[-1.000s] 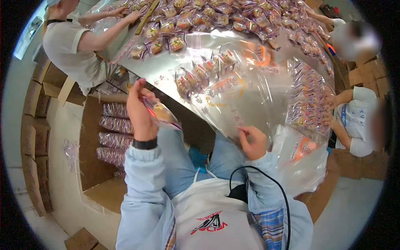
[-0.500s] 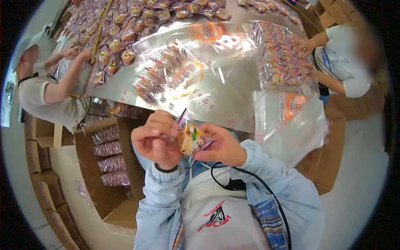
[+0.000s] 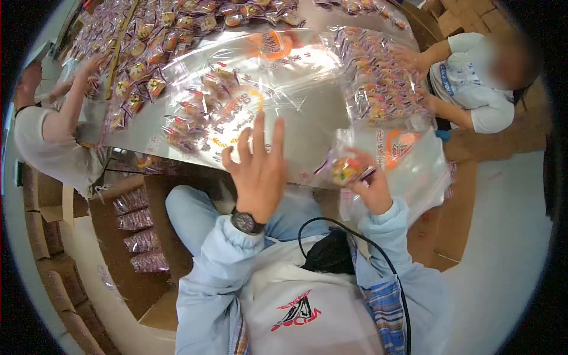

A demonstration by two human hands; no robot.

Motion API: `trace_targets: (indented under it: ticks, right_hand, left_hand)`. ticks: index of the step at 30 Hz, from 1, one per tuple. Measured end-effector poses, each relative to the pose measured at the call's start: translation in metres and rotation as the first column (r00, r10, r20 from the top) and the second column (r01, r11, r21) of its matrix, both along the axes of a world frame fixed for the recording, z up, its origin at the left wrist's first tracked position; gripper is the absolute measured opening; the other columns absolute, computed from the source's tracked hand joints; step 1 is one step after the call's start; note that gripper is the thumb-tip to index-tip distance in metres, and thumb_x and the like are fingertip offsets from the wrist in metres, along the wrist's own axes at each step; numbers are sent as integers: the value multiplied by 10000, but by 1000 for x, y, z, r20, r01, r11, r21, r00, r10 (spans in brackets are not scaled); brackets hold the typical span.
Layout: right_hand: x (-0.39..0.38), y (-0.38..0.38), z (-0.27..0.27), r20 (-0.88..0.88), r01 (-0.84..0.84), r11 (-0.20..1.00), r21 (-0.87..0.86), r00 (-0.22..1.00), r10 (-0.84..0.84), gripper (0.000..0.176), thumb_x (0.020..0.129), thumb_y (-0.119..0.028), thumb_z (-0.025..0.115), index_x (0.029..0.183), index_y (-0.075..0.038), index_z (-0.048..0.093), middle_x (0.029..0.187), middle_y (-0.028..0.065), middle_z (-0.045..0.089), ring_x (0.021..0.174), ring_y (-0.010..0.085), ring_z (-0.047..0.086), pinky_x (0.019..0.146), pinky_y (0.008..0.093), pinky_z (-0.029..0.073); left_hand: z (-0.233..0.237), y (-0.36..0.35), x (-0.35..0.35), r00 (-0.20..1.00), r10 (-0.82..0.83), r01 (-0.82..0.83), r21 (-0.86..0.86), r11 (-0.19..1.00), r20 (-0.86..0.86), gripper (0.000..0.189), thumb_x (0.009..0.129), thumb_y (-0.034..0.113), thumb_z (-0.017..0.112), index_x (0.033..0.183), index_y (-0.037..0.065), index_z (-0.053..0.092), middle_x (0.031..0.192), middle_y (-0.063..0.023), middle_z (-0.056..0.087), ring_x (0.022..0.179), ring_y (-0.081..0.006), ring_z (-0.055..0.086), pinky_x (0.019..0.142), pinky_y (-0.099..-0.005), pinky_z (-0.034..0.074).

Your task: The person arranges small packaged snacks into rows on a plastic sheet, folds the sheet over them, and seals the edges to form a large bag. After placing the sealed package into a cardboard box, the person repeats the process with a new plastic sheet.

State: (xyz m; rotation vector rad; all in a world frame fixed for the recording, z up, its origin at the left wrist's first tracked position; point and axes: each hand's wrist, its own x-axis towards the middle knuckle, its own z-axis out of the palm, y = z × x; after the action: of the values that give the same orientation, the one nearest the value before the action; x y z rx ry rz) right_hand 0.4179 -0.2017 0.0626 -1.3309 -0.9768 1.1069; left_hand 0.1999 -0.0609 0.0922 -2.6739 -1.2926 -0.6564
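Note:
My right hand (image 3: 373,183) pinches a small wrapped pastry (image 3: 344,170) in clear film with purple ends, above the table's near edge. Fingers spread, my left hand (image 3: 258,168) reaches over the near edge of a large clear printed plastic bag (image 3: 290,127) and holds nothing. Inside that bag, toward its left side, lie several wrapped pastries (image 3: 198,106) in rows. Beside my right hand a stack of flat printed plastic bags (image 3: 408,157) hangs partly over the table edge.
Many loose wrapped pastries (image 3: 171,35) cover the far table behind a yellow strip (image 3: 121,50). At right, a person (image 3: 473,89) handles a filled bag (image 3: 378,77); another person (image 3: 53,130) works at left. Open cartons (image 3: 127,284) stand below, one holding packed rows (image 3: 142,239).
My hands have parted: the left let go of the pastry and moved forward, opening out. My right hand carried the pastry to the right, beside the stacked bags. The view shifted slightly.

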Motion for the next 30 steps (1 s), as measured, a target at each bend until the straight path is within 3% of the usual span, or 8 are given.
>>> trace_targets:
  ticks: [2, 4, 8, 13, 20, 22, 26, 30]
  right_hand:
    - [9, -4, -2, 322, -223, 961, -165, 908, 266, 753, 854, -14, 668, 1558, -64, 408, 1303, 126, 656, 1131, 184, 673, 978, 327, 560]
    - [-4, 4, 1, 51, -264, 941, -214, 959, 280, 719, 871, 0, 663, 1550, -54, 431, 1330, 113, 651, 1175, 165, 646, 1011, 298, 519]
    - [-42, 41, -42, -255, -195, 981, -23, 950, 182, 624, 969, -92, 698, 1541, -52, 451, 1385, 86, 633, 1213, 193, 627, 1047, 324, 487]
    - [-58, 96, -33, 194, -47, 996, -80, 979, 62, 588, 953, -74, 701, 1506, -50, 500, 1436, 170, 601, 1291, 259, 595, 1080, 372, 462]
    - [-58, 122, -29, 554, 72, 880, 470, 752, -357, 597, 879, -36, 730, 1450, -37, 555, 1289, 186, 675, 1112, 318, 692, 927, 399, 554]
    - [-55, 118, -27, 676, -287, 800, 527, 713, -189, 556, 866, -29, 740, 1396, -21, 575, 1258, 178, 680, 1078, 323, 704, 897, 402, 565]
    - [-61, 91, -35, 622, -325, 919, 225, 773, 121, 525, 871, -114, 734, 1369, -45, 586, 1184, 199, 688, 1023, 339, 703, 846, 429, 577]
    - [-78, 130, -51, 466, 26, 999, -26, 885, -11, 497, 938, -210, 712, 1368, -30, 539, 1161, 220, 681, 1032, 306, 695, 839, 394, 575]
  left_hand:
    - [-3, 20, -3, 987, 102, -90, 95, 991, -127, 726, 772, 266, 829, 1444, 208, 561, 1395, -41, 566, 1274, -269, 488, 1049, -518, 324]
    - [-6, 39, -19, 999, 33, -33, 0, 999, -29, 501, 807, 91, 713, 1300, 172, 674, 1221, -9, 668, 1026, -238, 598, 939, -448, 404]
    - [25, 37, -35, 988, 99, -106, -58, 993, -120, 675, 698, 182, 888, 1332, 206, 658, 1371, -17, 606, 1225, -270, 555, 1006, -472, 401]
    - [55, 38, -54, 971, 77, -94, -68, 993, -226, 741, 665, 193, 910, 1356, 211, 642, 1402, -13, 590, 1252, -279, 538, 994, -475, 390]
    - [56, 45, -71, 999, 48, -48, 11, 999, -7, 269, 802, 100, 805, 1064, 107, 748, 970, -37, 736, 931, -251, 652, 811, -397, 458]
    - [60, 44, -68, 988, 60, -66, 43, 997, 140, 152, 834, 89, 779, 984, 93, 756, 875, -48, 735, 829, -253, 661, 750, -371, 473]
    - [59, 44, -66, 929, 45, -59, 25, 998, 368, 89, 846, 94, 782, 931, 80, 759, 810, -71, 717, 703, -272, 649, 648, -389, 491]
    - [53, 47, -68, 876, -14, -29, 80, 996, 482, 102, 810, 59, 814, 896, 60, 759, 768, -72, 707, 671, -258, 649, 611, -361, 497]
